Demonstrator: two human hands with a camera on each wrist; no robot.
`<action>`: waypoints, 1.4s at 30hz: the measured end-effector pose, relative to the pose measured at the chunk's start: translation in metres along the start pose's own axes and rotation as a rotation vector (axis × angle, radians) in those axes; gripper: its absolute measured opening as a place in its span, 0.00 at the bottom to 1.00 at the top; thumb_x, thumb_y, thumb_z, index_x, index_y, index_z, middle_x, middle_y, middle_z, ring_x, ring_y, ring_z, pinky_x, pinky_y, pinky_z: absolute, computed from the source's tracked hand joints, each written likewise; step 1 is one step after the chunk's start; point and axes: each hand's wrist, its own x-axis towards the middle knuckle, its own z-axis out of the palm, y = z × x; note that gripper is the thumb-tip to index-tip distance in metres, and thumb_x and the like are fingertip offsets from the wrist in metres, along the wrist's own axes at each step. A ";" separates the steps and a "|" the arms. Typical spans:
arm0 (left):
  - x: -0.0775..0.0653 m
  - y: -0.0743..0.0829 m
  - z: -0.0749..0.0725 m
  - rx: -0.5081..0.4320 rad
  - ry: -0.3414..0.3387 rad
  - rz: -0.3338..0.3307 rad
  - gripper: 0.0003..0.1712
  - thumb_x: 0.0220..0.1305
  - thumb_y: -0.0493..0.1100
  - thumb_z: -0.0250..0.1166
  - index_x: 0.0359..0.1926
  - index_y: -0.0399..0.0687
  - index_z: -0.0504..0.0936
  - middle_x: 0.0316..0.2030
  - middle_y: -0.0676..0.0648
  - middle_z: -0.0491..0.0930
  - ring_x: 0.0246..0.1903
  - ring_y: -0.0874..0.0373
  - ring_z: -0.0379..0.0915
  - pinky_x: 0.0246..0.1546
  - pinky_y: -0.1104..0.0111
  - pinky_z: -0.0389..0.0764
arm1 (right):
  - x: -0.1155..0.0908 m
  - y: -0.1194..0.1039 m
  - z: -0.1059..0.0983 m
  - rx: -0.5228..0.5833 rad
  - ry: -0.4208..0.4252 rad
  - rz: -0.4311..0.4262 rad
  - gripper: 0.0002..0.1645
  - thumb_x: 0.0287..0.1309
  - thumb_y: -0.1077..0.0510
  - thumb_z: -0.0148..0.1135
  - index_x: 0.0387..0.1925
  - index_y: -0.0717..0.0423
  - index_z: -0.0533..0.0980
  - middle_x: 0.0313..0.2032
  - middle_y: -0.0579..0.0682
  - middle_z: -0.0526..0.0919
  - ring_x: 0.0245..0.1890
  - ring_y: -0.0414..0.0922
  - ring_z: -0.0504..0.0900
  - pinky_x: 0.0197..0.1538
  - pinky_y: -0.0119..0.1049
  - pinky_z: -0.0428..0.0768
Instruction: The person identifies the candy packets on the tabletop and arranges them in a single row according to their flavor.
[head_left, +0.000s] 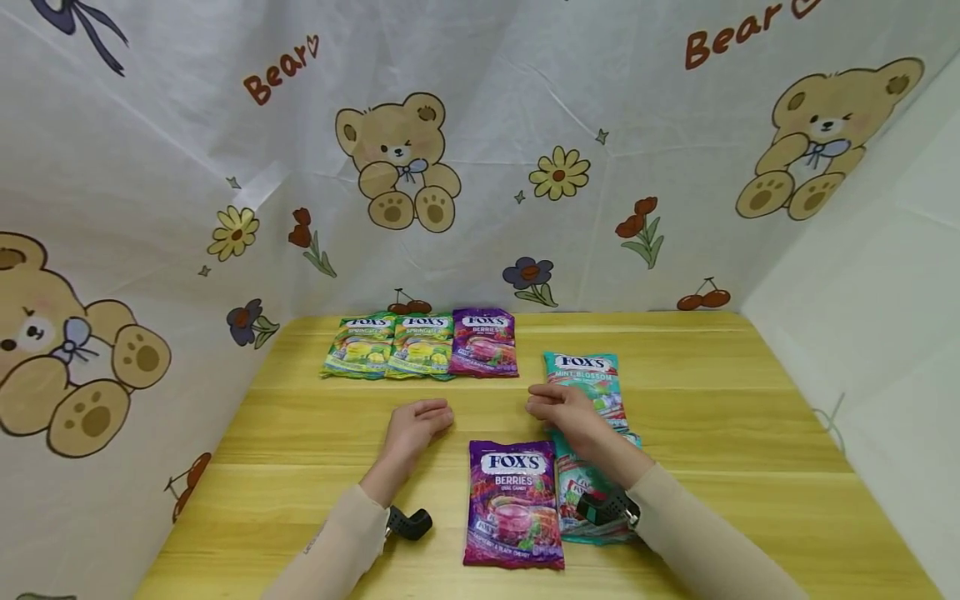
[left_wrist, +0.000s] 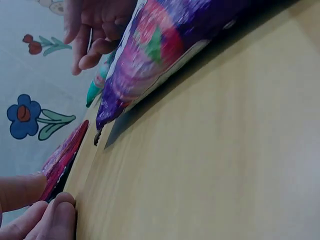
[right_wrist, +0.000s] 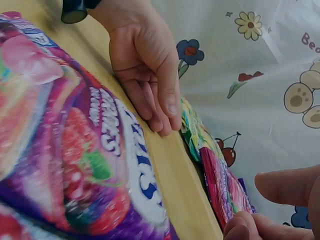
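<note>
My left hand [head_left: 417, 427] is low over the table with its fingers loosely bent and nothing in them. Nearest to it lies a purple Fox's Berries candy bag [head_left: 513, 508], front and centre. My right hand [head_left: 567, 410] holds nothing either; its relaxed fingers overlap the left edge of a teal Fox's Mint Blossom bag [head_left: 588, 379]. Under the right wrist, another teal candy bag [head_left: 585, 487] lies beside the purple one, partly hidden by hand and forearm. In the right wrist view, my right thumb [right_wrist: 287, 186] and fingers stand apart.
At the back of the wooden table [head_left: 697, 417], two green-yellow Fox's bags [head_left: 360, 348] and a second purple Berries bag [head_left: 483, 346] lie in a row, edges overlapping. A white cloth with bear prints [head_left: 480, 267] hangs behind the table and on the left.
</note>
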 end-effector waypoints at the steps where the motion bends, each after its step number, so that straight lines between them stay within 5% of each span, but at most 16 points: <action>1: -0.003 -0.001 0.000 -0.010 -0.015 -0.003 0.21 0.68 0.33 0.68 0.60 0.32 0.81 0.53 0.34 0.85 0.48 0.54 0.86 0.50 0.64 0.88 | -0.004 0.001 -0.002 0.000 0.001 -0.002 0.31 0.71 0.61 0.61 0.71 0.68 0.68 0.59 0.65 0.79 0.51 0.49 0.82 0.56 0.45 0.81; 17: -0.046 -0.014 0.004 -0.003 -0.144 -0.045 0.24 0.69 0.36 0.68 0.62 0.29 0.79 0.52 0.35 0.86 0.48 0.54 0.87 0.53 0.61 0.87 | -0.037 0.015 -0.019 0.040 0.038 0.027 0.29 0.74 0.57 0.59 0.70 0.68 0.70 0.62 0.66 0.79 0.46 0.44 0.81 0.47 0.35 0.82; 26: -0.069 -0.020 0.005 -0.059 -0.220 -0.080 0.26 0.68 0.34 0.68 0.63 0.25 0.76 0.52 0.37 0.87 0.44 0.59 0.87 0.50 0.62 0.88 | -0.076 0.017 -0.020 0.015 -0.164 0.040 0.37 0.75 0.54 0.58 0.73 0.74 0.61 0.67 0.71 0.72 0.57 0.56 0.83 0.58 0.43 0.85; 42: -0.093 -0.023 0.007 -0.060 -0.277 -0.123 0.24 0.67 0.34 0.69 0.61 0.26 0.79 0.47 0.40 0.89 0.43 0.57 0.87 0.48 0.62 0.89 | -0.117 0.019 -0.019 0.189 -0.329 0.173 0.45 0.76 0.51 0.57 0.77 0.76 0.50 0.76 0.75 0.55 0.73 0.65 0.67 0.68 0.53 0.77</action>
